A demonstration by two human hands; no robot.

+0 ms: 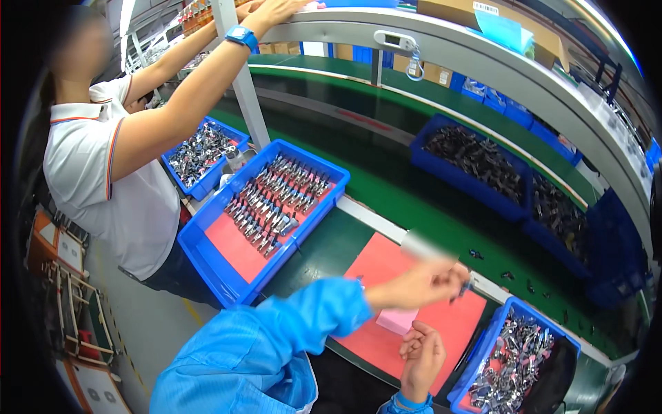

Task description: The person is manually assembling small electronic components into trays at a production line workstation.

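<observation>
My left hand (433,283) reaches across above a red mat (376,265), its fingers pinched on a small dark metal part (462,291), slightly blurred. Nearer to me, my right hand (422,359) hovers over the mat with its fingers curled in; whatever they may hold is hidden. Between the hands a pink block (398,321) lies on the mat, partly covered by my left wrist. Just beyond my left hand is a blurred white object (426,247) whose kind I cannot tell.
At right stands a blue bin (455,397) of loose small metal parts. A blue tray (200,241) at left holds rows of them. Dark bins (427,162) line the green conveyor (386,214) beyond. A co-worker (117,165) reaches up to the shelf (331,31) at left.
</observation>
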